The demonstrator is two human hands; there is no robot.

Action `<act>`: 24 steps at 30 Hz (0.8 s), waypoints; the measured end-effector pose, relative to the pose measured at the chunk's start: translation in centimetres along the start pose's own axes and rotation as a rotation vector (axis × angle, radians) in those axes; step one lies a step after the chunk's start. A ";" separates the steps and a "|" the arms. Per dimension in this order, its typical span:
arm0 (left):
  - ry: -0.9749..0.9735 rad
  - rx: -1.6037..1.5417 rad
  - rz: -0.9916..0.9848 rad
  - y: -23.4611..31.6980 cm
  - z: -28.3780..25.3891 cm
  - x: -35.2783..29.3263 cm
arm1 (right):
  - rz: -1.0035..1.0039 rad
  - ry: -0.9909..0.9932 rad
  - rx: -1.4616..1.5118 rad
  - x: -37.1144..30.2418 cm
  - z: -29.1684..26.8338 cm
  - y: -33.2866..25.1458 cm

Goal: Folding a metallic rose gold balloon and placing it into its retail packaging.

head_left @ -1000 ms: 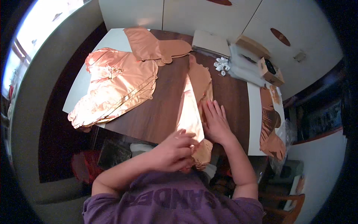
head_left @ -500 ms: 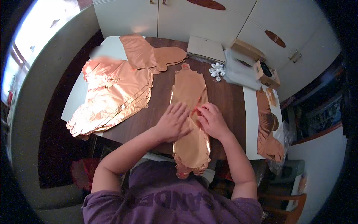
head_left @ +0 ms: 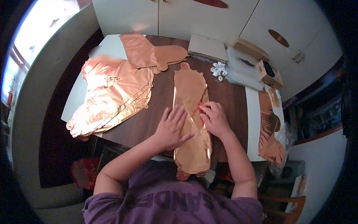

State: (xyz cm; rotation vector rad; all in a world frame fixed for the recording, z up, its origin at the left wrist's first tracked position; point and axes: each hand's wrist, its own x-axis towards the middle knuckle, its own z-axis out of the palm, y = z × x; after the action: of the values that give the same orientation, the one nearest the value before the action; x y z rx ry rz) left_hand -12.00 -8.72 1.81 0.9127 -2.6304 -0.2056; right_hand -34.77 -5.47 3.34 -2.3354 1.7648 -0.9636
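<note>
A copper-coloured foil balloon, folded into a long narrow strip, lies lengthwise in front of me, its near end reaching the table edge. My left hand rests on its left side, palm down with fingers stretched out. At the right edge of the strip, my right hand has thumb and fingers closed on the foil, beside a reddish crease. To the left, larger flat foil balloons lie in a layered pile. Behind that pile are more flat copper foil pieces.
At the back of the dark brown table sit a white flat box, small white rolls, clear plastic bags and an open cardboard box. Another copper foil piece lies along the right edge. White cabinets stand behind.
My left hand has turned a little and moved slightly left and nearer, its fingers straighter. The lower part of the folded balloon lies flatter. My right hand stays at the right edge.
</note>
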 end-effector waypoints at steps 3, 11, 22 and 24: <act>-0.030 -0.197 0.091 0.4 -0.7 0.5 | -0.014 0.013 -0.034 -0.2 -0.2 0.0; 0.030 -0.007 -0.115 -0.8 0.5 1.2 | 0.025 -0.021 -0.065 -0.4 -0.1 -0.3; -0.024 0.023 -0.013 0.8 2.1 2.3 | 0.559 0.017 -0.162 8.6 -0.1 0.3; -0.005 0.029 -0.009 0.9 1.9 2.3 | 0.642 -0.039 -0.261 11.5 1.2 -0.3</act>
State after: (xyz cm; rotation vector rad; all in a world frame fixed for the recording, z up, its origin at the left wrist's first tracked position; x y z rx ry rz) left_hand -14.89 -9.39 0.85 0.9347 -2.6413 -0.1723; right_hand -32.20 -15.92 7.48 -1.6605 2.4990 -0.6027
